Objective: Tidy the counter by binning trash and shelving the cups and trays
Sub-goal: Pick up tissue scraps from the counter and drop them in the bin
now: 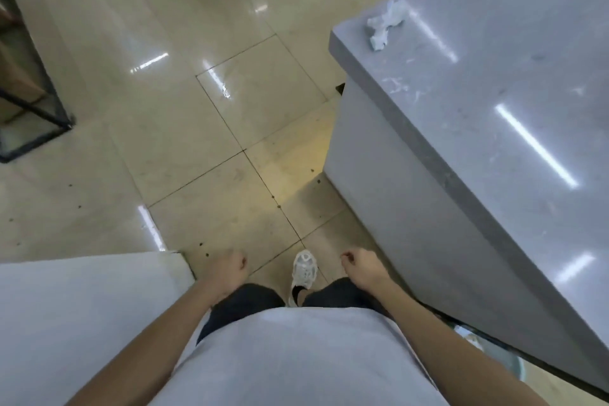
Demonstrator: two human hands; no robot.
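Observation:
A crumpled white tissue [385, 26] lies on the grey stone counter [494, 82], close to its far left corner. My left hand [227, 270] hangs low in front of my body, fingers curled into a loose fist with nothing in it. My right hand [361, 269] hangs the same way next to the counter's white side panel, also holding nothing. Both hands are well below and short of the tissue. No cups or trays are in view.
A glossy tiled floor [197, 109] stretches ahead. A black metal-framed shelf [29, 102] stands at the left edge. A white surface [82, 306] sits at lower left. A pale green bin [507, 362] peeks out below the counter at lower right.

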